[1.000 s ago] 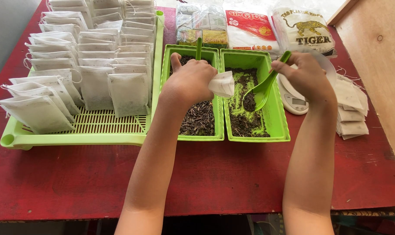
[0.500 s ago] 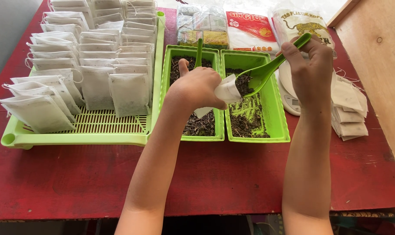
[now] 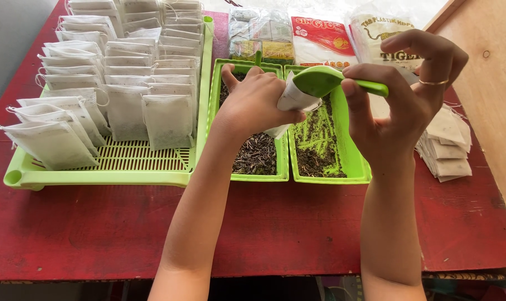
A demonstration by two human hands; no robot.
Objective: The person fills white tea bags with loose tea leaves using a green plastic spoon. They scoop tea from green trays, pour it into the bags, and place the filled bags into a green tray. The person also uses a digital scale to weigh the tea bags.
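My left hand holds a small white filter bag open over the seam between two narrow green trays. My right hand grips a green plastic scoop, whose bowl is tipped into the mouth of the bag. The left narrow tray holds dark loose tea. The right narrow tray holds less tea, with green floor showing.
A large green slotted tray at the left carries several rows of filled white bags. A stack of empty bags lies at the right. Printed packets stand behind the trays on the red table. A wooden panel borders the right.
My right hand lifted the scoop out of the right tray and brought it up to the bag's mouth. My left hand raised the bag slightly to meet it.
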